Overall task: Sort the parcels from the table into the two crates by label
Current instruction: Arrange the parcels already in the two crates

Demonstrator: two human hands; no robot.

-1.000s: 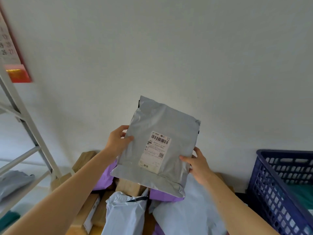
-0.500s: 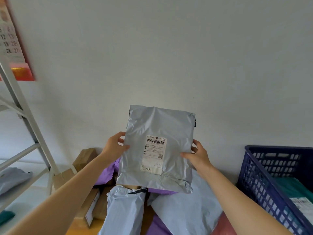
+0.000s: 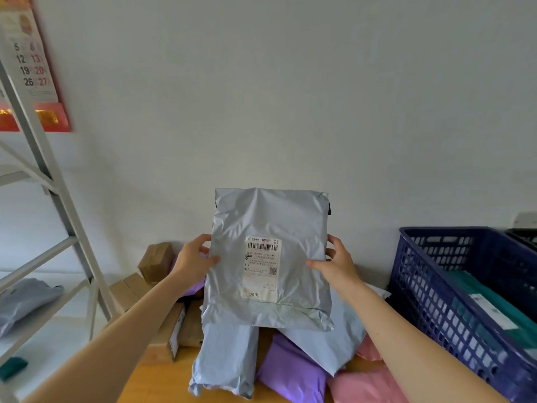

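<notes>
The parcel point(image 3: 261, 216), a grey poly bag, is held up in the air above the table point(image 3: 157, 376), in front of the wall. A second ago it leaned to the right; now it stands square and upright, with its label point(image 3: 263, 269) turned full to the camera. That suggests the step in hand is reading the label, not yet the placing. The print is too small to make out, so which crate it belongs in cannot be told. The left hand point(image 3: 193, 261) grips the left edge at mid-height, thumb on the front and fingers curled behind. The right hand point(image 3: 337, 264) mirrors it on the right edge, thumb laid across the face just beside the label. Both forearms reach forward and up from the lower corners. Below the parcel lies the pile point(image 3: 290, 370) of grey, purple and pink bags, with brown boxes on its left, so plenty is left to sort. The blue crate point(image 3: 444, 229) stands at the right and shows more fully than before, a green parcel point(image 3: 494, 309) already inside. The dark rim of a second crate point(image 3: 523, 235) shows behind it.
</notes>
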